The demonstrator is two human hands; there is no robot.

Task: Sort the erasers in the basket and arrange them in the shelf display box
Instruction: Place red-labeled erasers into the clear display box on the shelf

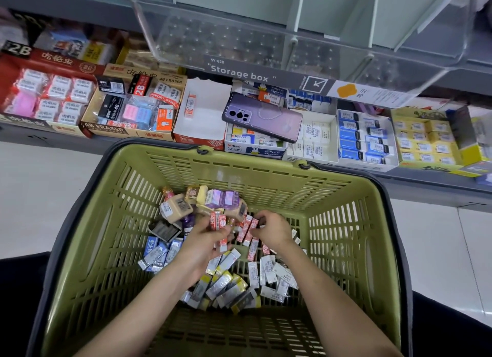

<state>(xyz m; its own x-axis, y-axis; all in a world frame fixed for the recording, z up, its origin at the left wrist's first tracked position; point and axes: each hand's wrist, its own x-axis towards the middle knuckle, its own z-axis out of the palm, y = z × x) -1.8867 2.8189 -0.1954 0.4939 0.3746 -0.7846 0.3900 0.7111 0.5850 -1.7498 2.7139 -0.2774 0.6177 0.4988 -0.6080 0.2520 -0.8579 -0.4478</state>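
Erasers (226, 279) lie heaped in the green basket (346, 223), with pale floor (40, 197) on either side. Your left hand (205, 241) grips several red-and-white erasers (218, 221); your right hand (271, 230) pinches a red eraser (253, 225) just beside them. Beyond, the grey shelf (26, 137) carries open display boxes (202, 111) and a purple phone (262, 117).
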